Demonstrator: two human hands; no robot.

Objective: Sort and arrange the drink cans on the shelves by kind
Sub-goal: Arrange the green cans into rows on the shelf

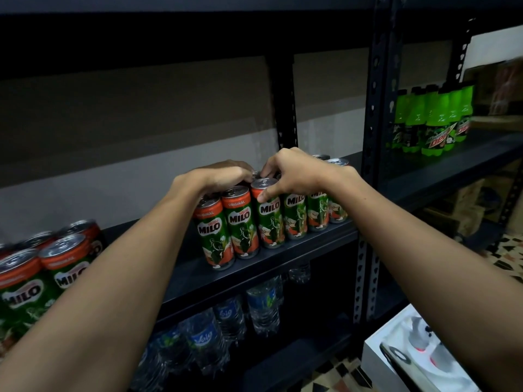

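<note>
Nearest, at the lower left, a cluster of cans (56, 264) reads "MILO" with "ORIGINAL" on orange bands; about five tops show, though the edge cuts the group. On the shelf below stand water bottles (226, 315) with blue labels, the writing too blurred to read. Along the front edge of the dark shelf (283, 250) stands a row of six Milo cans (240, 222), upright and touching, with more tops behind. The left hand (218, 176) lies curled over the can tops at the row's left. The right hand (294, 174) pinches the third can's (268, 216) rim with thumb and fingers. Farthest right stand about five green bottles (433, 120), one reading "DEW".
</note>
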